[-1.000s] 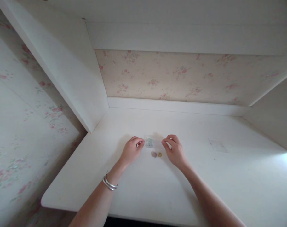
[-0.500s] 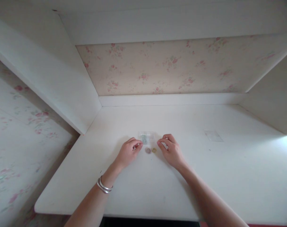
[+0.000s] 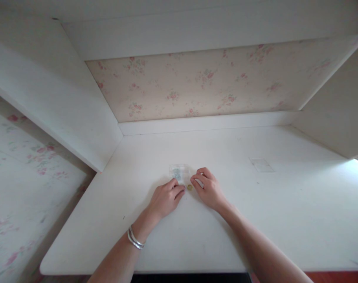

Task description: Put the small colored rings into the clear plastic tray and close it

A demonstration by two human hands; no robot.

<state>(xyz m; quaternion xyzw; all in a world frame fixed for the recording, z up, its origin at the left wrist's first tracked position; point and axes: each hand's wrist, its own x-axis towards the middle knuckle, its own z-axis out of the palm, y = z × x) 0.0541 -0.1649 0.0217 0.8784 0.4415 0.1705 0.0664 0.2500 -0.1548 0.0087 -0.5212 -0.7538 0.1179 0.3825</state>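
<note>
My left hand (image 3: 167, 197) is closed, its thumb and fingertips pressed down over the small purple round piece, which they almost wholly hide. Just right of those fingertips a small gold-coloured round piece (image 3: 190, 187) lies on the white desktop. Beyond it is a small clear plastic bag (image 3: 183, 169) lying flat, with pale bluish-green bits (image 3: 176, 173) showing inside. My right hand (image 3: 206, 188) has thumb and index finger pinched together at the bag's right edge. Two silver bangles (image 3: 135, 238) circle my left wrist.
Another clear plastic bag (image 3: 261, 165) lies flat to the right on the white desktop (image 3: 285, 220). Side panels (image 3: 57, 94) stand left and right, with a flowered back wall (image 3: 193, 84) between them. Tiny dark specks dot the desktop.
My left hand has left the bag's left side and come right and nearer, covering the purple piece. My right hand has shifted slightly left. The view has tilted a little.
</note>
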